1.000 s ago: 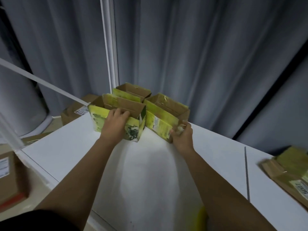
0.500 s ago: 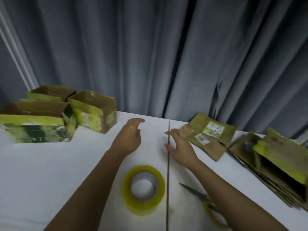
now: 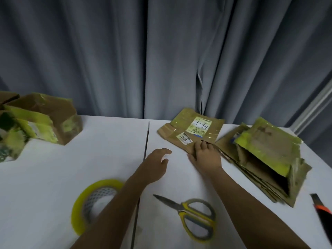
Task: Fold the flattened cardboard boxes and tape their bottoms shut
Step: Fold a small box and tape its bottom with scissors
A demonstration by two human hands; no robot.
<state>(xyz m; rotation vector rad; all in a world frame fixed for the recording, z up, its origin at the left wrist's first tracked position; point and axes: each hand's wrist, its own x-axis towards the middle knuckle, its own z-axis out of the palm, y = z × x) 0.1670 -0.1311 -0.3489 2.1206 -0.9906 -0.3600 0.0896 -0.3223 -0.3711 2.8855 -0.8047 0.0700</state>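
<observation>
My right hand lies on the near corner of a flattened cardboard box, fingers fairly straight and pressing down on it; I cannot tell if the thumb hooks under the edge. That box lies flat on the white table, labels up, just right of the table seam. My left hand hovers near it to the left, fingers loosely spread, holding nothing. A stack of flattened boxes sits just right of my right hand. Folded boxes stand at far left. The tape roll and scissors lie nearer me.
</observation>
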